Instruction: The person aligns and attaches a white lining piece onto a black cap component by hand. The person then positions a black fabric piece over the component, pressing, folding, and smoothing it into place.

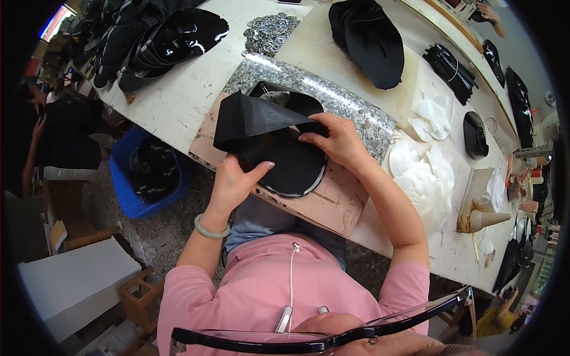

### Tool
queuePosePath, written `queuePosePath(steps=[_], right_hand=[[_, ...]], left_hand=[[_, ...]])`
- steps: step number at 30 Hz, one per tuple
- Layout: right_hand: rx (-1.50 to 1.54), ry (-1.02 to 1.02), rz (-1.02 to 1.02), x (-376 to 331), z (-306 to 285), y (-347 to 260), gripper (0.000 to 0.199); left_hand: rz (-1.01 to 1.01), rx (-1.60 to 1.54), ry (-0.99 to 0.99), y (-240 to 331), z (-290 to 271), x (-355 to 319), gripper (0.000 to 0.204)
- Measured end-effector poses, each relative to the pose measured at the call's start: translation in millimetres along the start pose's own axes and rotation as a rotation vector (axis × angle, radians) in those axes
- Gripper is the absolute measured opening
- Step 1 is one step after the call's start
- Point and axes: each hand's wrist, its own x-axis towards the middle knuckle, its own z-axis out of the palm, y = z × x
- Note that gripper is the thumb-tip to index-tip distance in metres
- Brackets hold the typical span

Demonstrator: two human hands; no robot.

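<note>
A black leather-like piece [297, 166], rounded at the near end with a pale edge along its rim, lies on the pink board in front of me. Its upper layer is lifted into a pointed fold [261, 115] with a duller grey-black face. My right hand [337, 139] pinches the right tip of that fold between thumb and fingers. At the near left edge, my left hand [237, 181] grips the piece, thumb on top and the other fingers mostly hidden beneath. A glossy black part shows behind the fold.
A speckled grey slab [356, 110] borders the pink board [338, 204]. White thin pieces [421, 184] are heaped right, near a brush-like tool [487, 219]. Small metal parts [270, 32] and glossy black pieces [184, 35] lie farther back. A blue bin [127, 202] stands left.
</note>
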Motion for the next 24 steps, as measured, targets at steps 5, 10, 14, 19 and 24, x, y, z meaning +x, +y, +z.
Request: queuePosePath(steps=[5,10,14,19,24], right_hand=[[-0.052,0.042,-0.047,-2,4,0,0.038],[-0.31,0.138,-0.137,-11,13,-3,0.044],[-0.445,0.231,-0.042,-12,-11,1,0.042],[-0.426,0.307,-0.516,-34,-22,-26,0.025],[-0.496,-0.361,-0.506,-68,25,-50,0.079]], left_hand=[[-0.02,-0.007,0.011,-1,-1,0,0.033],[0.027,0.196,0.019,-2,1,-4,0.041],[0.233,0.557,0.063,-12,-3,1,0.047],[0.228,0.857,0.124,6,-5,-8,0.049],[0.332,0.884,0.23,-13,-3,-7,0.048]])
